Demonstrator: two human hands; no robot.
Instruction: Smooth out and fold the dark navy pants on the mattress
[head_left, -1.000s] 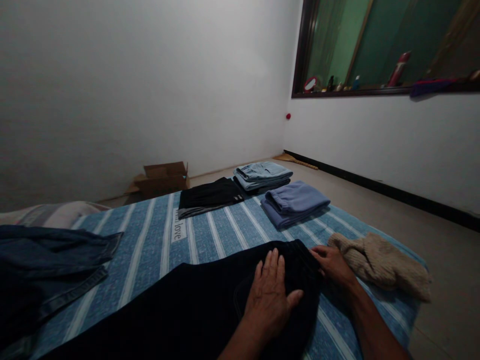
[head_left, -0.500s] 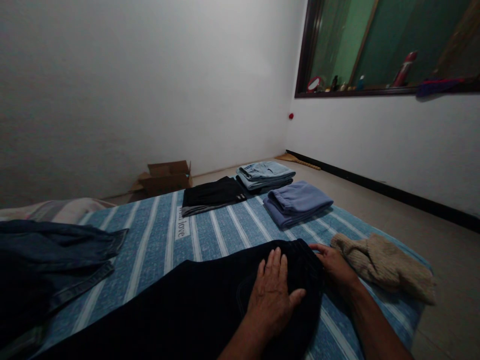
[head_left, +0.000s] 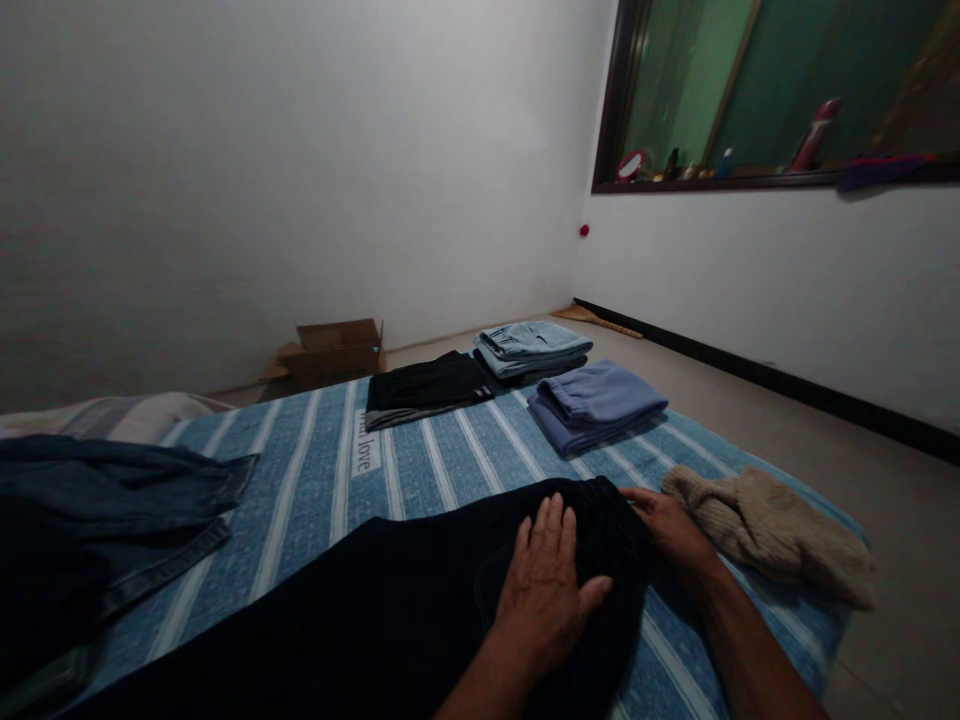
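Note:
Dark trousers lie spread across the bed, with their elastic waistband to the right and the legs running toward the lower left. My left hand rests flat on them near the waistband, fingers stretched out and thumb spread. At the waistband's edge, my right hand has its fingers closed on the cloth; some fingertips are hidden by the fabric. Just right of that hand is a beige knitted garment.
A striped blue sheet covers the bed. Folded lavender trousers, folded light-blue jeans and folded black trousers lie toward the far edge. Dark jeans lie at left. Beyond the bed stands a cardboard box.
Both hands keep their places on the dark trousers. The view has shifted very slightly; nothing else has visibly moved.

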